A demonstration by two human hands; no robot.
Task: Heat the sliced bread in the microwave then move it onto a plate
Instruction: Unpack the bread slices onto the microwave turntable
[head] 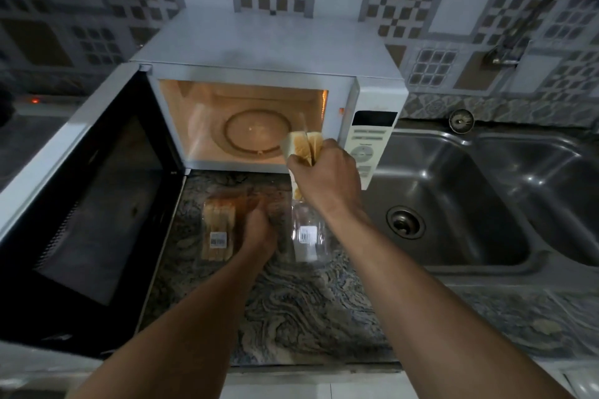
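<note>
Granite counter (291,301); right grip (327,178) around bread (303,144)

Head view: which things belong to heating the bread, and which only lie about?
For the job: bread slices, gripped by the right hand; microwave, door open; bread pack at the left hand.
Lying about: clear plastic pack; sink; tap.

The person's arms were bare: the left forearm (181,317) and the right forearm (421,295) showed uncovered skin from the bottom edge of the view up to the wrists. The left hand (257,230) and the right hand (327,175) were bare as well. The left hand was smeared by blur, its outline soft; the right hand's knuckles and wrist bone showed clearly.
</note>
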